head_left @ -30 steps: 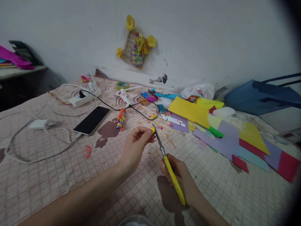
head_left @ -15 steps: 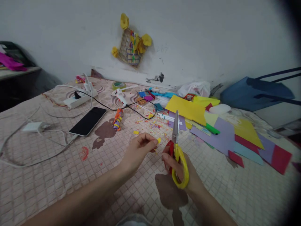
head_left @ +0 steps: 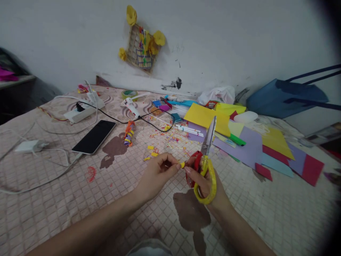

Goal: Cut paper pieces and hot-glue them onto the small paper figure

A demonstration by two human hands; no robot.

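Note:
Between the thumb and fingers of my left hand (head_left: 162, 174) is a small yellow paper piece (head_left: 182, 165). My right hand (head_left: 206, 183) is wrapped round scissors (head_left: 206, 160) with one red and one yellow handle. Their blades point up and away from me and look closed. The fingertips of my right hand are close to the yellow piece; whether they touch it I cannot tell. Several yellow paper snippets (head_left: 150, 147) lie on the cloth beyond my left hand. Farther back lies a small rolled paper figure (head_left: 129, 134) in orange, purple and yellow.
Coloured paper sheets (head_left: 247, 145) spread over the right side, beside a blue bag (head_left: 285, 97). A phone (head_left: 93, 137) on a cable lies at left, near a white power strip (head_left: 84, 111). Behind are a glue gun (head_left: 131, 107), a tape roll (head_left: 129, 94) and white sticks (head_left: 189, 131).
My hands have come closer together, and my right fingertips are now near the yellow piece. The scissors have tilted to the right. The view has shifted slightly.

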